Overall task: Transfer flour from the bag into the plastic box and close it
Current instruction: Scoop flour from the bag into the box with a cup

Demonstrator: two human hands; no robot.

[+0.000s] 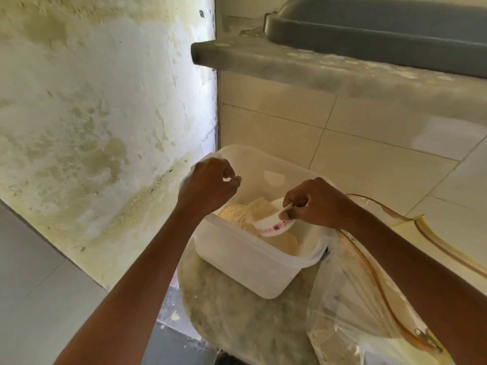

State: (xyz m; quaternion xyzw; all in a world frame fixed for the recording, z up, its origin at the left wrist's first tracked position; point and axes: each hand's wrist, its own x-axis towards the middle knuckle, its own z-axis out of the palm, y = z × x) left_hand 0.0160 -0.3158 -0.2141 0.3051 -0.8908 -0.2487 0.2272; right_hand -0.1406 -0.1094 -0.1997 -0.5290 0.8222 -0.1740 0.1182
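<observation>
White cup (271,223) pinched by right hand (315,204) fingers over 1 plastic box (245,262) w/ flour (237,216); left hand (208,184) fingers curled on far-left rim.

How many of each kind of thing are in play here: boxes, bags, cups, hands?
Plastic box: 1
Clear bag: 1
Small cup held over the flour: 1
Hands: 2, left hand and right hand
Total: 5

The plastic box (253,262) sits on a round stool (237,317) with flour (237,216) inside — the left hand (208,184) at its far-left rim, the right hand (313,204) over it holding a cup (271,223). The bag (369,299) lies right of the box; a bench (329,72) runs far behind.
</observation>
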